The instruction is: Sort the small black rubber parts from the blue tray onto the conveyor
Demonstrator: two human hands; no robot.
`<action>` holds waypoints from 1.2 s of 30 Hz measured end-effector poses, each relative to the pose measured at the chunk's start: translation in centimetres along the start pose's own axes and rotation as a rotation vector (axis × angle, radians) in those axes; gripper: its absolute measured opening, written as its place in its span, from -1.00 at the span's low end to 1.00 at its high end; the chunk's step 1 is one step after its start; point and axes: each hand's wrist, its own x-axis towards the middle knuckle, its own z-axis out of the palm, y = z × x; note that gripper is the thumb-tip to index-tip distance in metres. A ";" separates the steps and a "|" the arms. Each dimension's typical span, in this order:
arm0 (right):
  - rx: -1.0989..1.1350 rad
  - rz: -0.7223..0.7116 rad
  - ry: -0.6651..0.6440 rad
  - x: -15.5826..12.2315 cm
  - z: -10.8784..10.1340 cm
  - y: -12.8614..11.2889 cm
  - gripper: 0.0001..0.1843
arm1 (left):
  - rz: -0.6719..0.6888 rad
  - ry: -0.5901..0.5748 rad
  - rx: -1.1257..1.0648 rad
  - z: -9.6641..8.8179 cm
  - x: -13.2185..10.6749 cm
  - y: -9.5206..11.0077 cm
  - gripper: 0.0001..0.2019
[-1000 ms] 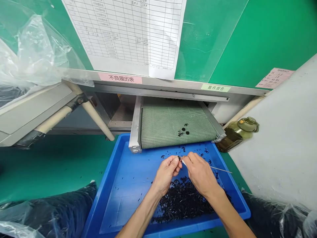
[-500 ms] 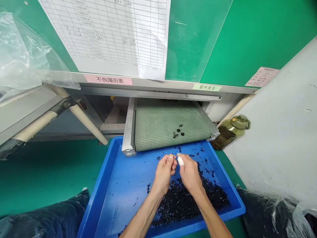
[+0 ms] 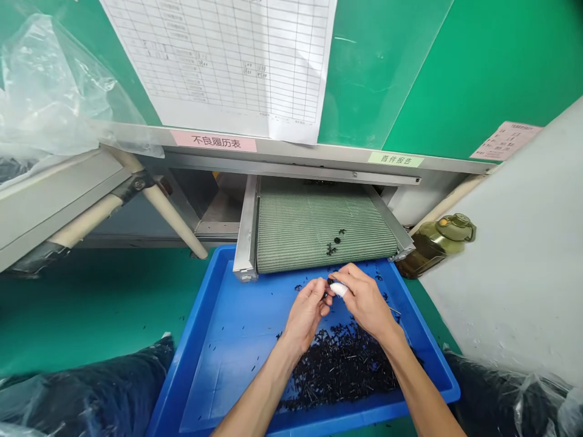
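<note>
My left hand (image 3: pixel 308 312) is closed in a pinch on a small black plastic part (image 3: pixel 331 281), over the blue tray. My right hand (image 3: pixel 367 300) meets it from the other side, fingertips closed on the same part. A white cover (image 3: pixel 338 289) wraps my right thumb. Behind that hand a thin pale rod (image 3: pixel 395 311) shows; whether the hand holds it I cannot tell. Below, a heap of small black pieces (image 3: pixel 341 370) lies in the blue tray (image 3: pixel 207 340). Beyond my hands, a few black parts (image 3: pixel 337 241) rest on the green conveyor belt (image 3: pixel 300 224).
Metal side rails (image 3: pixel 246 243) edge the belt, whose front end overhangs the tray. A green bottle (image 3: pixel 437 243) stands at the right by a white wall. Dark filled plastic bags (image 3: pixel 91 388) lie on both sides. A white-barred frame (image 3: pixel 173 218) stands at the left.
The view has shifted slightly, moving the scene rightward. One round black part is gone from the belt, and a black part now shows between my fingertips. My right hand is turned more sideways.
</note>
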 end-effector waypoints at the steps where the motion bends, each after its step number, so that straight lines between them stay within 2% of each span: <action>1: 0.004 -0.001 -0.045 -0.6 -0.1 -0.4 -0.56 | 0.001 -0.023 0.023 -0.1 0.0 -0.1 -0.73; 5: 0.003 -0.027 -0.121 -1.9 -0.6 -0.8 -0.47 | -0.038 -0.063 0.064 -0.5 0.0 -0.4 -0.72; 10: -0.204 0.013 -0.008 -3.4 -0.9 0.0 -0.51 | -0.089 -0.061 0.021 -0.5 -0.3 -0.2 -0.75; 17: -0.350 -0.067 -0.007 -4.1 -0.4 -0.8 -0.61 | -0.094 -0.067 0.013 -0.3 -0.3 -0.6 -0.74; 24: -0.070 0.055 0.065 -4.1 -0.4 -0.4 -0.54 | -0.087 -0.098 0.060 -0.2 -0.5 -0.2 -0.75; 29: 0.166 0.060 -0.047 -3.1 -0.7 -1.0 -0.61 | -0.036 -0.143 0.204 -0.5 -0.5 -0.5 -0.70; 33: 0.203 0.146 0.075 -3.0 -0.2 -1.1 -0.79 | -0.038 -0.165 0.226 -0.8 -0.5 -0.7 -0.63; 36: 0.171 0.167 0.123 -3.3 0.2 -1.1 -0.82 | -0.055 -0.172 0.254 -0.7 -0.6 -0.6 -0.61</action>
